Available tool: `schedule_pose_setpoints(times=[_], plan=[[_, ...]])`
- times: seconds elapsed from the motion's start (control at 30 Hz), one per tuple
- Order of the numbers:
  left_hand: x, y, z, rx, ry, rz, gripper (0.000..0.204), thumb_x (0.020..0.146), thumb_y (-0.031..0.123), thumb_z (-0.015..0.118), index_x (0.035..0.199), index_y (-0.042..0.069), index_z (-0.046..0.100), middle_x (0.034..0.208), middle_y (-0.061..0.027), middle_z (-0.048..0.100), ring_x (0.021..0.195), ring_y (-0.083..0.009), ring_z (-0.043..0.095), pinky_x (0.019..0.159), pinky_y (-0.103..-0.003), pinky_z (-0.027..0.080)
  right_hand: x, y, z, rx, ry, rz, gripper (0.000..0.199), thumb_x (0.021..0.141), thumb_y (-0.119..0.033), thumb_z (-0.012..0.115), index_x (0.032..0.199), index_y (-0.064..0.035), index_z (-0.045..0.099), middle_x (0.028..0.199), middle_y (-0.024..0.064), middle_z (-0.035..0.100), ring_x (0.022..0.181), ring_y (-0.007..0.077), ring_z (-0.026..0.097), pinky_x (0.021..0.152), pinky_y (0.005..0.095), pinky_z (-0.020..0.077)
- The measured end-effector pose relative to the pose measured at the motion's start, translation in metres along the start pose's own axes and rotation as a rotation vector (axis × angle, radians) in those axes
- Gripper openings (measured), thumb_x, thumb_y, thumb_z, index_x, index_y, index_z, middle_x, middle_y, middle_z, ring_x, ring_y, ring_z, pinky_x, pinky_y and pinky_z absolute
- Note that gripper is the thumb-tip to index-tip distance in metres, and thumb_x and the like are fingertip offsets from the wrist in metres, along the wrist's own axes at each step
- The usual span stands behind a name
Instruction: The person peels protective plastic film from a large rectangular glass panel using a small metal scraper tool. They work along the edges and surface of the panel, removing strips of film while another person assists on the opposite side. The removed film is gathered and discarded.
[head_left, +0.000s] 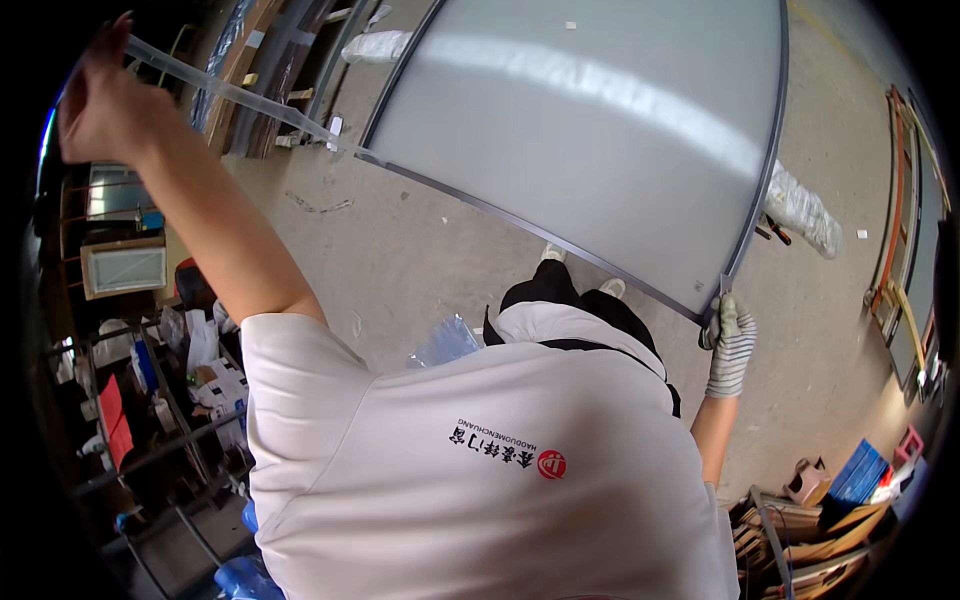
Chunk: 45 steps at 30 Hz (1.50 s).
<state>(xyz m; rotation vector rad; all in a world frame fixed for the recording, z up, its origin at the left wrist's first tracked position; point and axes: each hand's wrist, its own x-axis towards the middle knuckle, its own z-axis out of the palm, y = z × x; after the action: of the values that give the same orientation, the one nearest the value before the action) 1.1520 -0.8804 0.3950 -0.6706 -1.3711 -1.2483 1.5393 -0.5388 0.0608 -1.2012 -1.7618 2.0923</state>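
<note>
A large framed panel (590, 110) with a dark grey frame and a pale, glossy sheet lies in front of me. My left hand (110, 110), bare and raised far out to the upper left, is closed on one end of a translucent film strip (225, 90). The strip stretches down to the panel's near left corner. My right hand (732, 345), in a white-and-grey striped glove, is closed at the near right corner of the frame. A small greyish flap (726, 284) sticks up beside its fingertips.
Wrapped bundles (805, 210) show beneath the panel's sides. Long profiles (240, 75) lie at the far left. A cluttered shelf rack (160, 400) stands near left. Frames (905, 240) lean at the right. Boxes and offcuts (830, 520) fill the lower right. Clear plastic (447, 342) lies by my feet.
</note>
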Motion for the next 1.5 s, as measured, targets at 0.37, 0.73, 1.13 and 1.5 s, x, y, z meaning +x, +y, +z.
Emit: schedule_pose_setpoints(times=[0.37, 0.73, 1.13, 1.5], plan=[[-0.323, -0.124, -0.202, 1.029, -0.906, -0.795, 0.037, 0.069, 0.027, 0.076, 0.098, 0.005, 0.066, 0.097, -0.0161, 0.063, 0.087, -0.0286, 0.062, 0.075, -0.037, 0.049, 0.014, -0.018, 0.089, -0.270, -0.264, -0.005, 0.031, 0.093, -0.031, 0.054, 0.081, -0.0026, 0.060, 0.048, -0.0050, 0.041, 0.039, 0.0023, 0.032, 0.037, 0.0197, 0.0227], [-0.172, -0.199, -0.201, 0.538, -0.135, -0.544, 0.013, 0.077, 0.018, 0.070, 0.078, 0.005, 0.066, 0.082, -0.0028, 0.060, 0.075, -0.0158, 0.056, 0.069, -0.029, 0.044, 0.009, -0.012, 0.154, -0.361, -0.212, 0.001, 0.031, 0.092, -0.031, 0.053, 0.079, -0.0035, 0.059, 0.047, -0.0042, 0.041, 0.037, 0.0037, 0.034, 0.035, 0.0210, 0.0257], [-0.251, -0.143, -0.033, -0.375, -0.637, -0.865, 0.018, 0.082, -0.003, 0.056, 0.094, 0.006, 0.047, 0.097, -0.0108, 0.060, 0.067, -0.0090, 0.050, 0.060, -0.021, 0.043, -0.057, 0.017, 0.117, -0.124, 0.155, 0.264, 0.026, 0.091, -0.029, 0.053, 0.080, -0.0068, 0.061, 0.052, -0.0032, 0.048, 0.043, 0.0043, 0.038, 0.040, 0.0209, 0.0311], [-0.404, 0.158, 0.072, -0.575, -1.844, -0.274, 0.046, 0.071, 0.032, 0.076, 0.100, 0.007, 0.051, 0.075, -0.0056, 0.053, 0.059, -0.0222, 0.052, 0.054, -0.034, 0.044, -0.088, 0.077, 0.007, 0.219, 0.572, 0.246, 0.027, 0.089, -0.031, 0.056, 0.072, -0.0093, 0.055, 0.051, -0.0023, 0.047, 0.038, 0.0061, 0.039, 0.035, 0.0214, 0.0306]])
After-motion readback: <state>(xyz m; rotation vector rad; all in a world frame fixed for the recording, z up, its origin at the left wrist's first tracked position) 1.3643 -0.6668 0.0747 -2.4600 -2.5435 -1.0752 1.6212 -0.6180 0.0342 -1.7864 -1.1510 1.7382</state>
